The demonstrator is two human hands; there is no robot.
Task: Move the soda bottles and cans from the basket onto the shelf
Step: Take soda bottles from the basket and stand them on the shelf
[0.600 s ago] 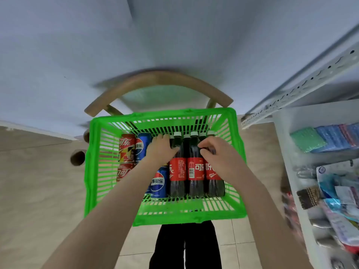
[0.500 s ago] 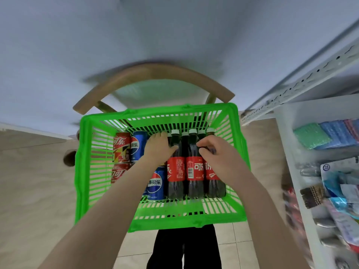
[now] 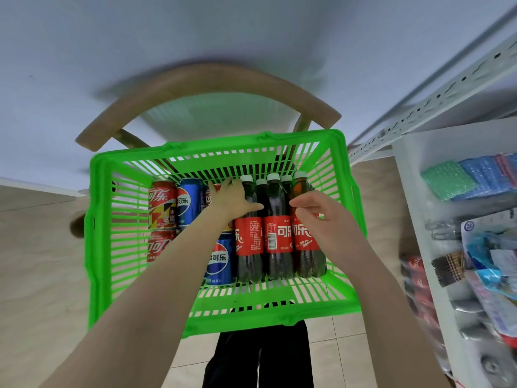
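In the head view, the cola bottles (image 3: pixel 278 233) lie in the green basket (image 3: pixel 218 148) directly under both hands, with their long axes running away from the person and their caps at the far end. The left hand (image 3: pixel 233 201) is spread, thumb on the leftmost bottle's shoulder. The right hand (image 3: pixel 319 219), nearer the shelf (image 3: pixel 405 208), curls over the rightmost bottle, though I cannot tell whether it grips.

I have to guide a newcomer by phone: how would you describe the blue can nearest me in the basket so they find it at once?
Look into the green basket at the wooden chair. By its near wall, just left of the three red-labelled bottles, is a blue can. The other blue can sits farther back between red cans; this one alone borders a bottle.
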